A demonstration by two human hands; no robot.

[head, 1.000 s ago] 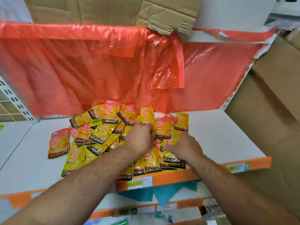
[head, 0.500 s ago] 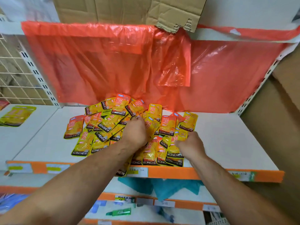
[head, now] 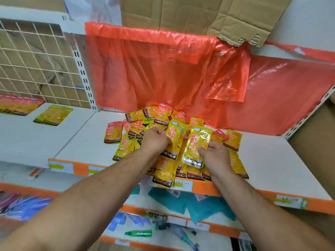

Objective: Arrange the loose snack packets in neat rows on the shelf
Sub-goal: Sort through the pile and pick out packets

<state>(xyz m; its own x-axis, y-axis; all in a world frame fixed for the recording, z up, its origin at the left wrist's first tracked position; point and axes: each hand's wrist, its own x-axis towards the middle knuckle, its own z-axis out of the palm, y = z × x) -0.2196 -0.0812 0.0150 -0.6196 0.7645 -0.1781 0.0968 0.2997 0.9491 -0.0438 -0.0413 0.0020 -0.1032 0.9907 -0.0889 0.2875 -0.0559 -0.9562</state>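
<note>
One packet (head: 175, 141) is gripped in the curled fingers of the left hand (head: 155, 140). A second packet (head: 197, 144), at its 3 o'clock, is pinched by the right hand (head: 216, 157). Both are held over the loose pile (head: 126, 147) on the shelf (head: 268, 160). An orange sheet (head: 163, 69) hangs at 12 o'clock.

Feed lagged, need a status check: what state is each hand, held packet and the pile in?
Left hand: grips a yellow packet, raised off the pile.
Right hand: grips a second packet, also raised.
Pile: jumbled and overlapping, no rows yet.
Front packet: overhangs the shelf edge.
</note>
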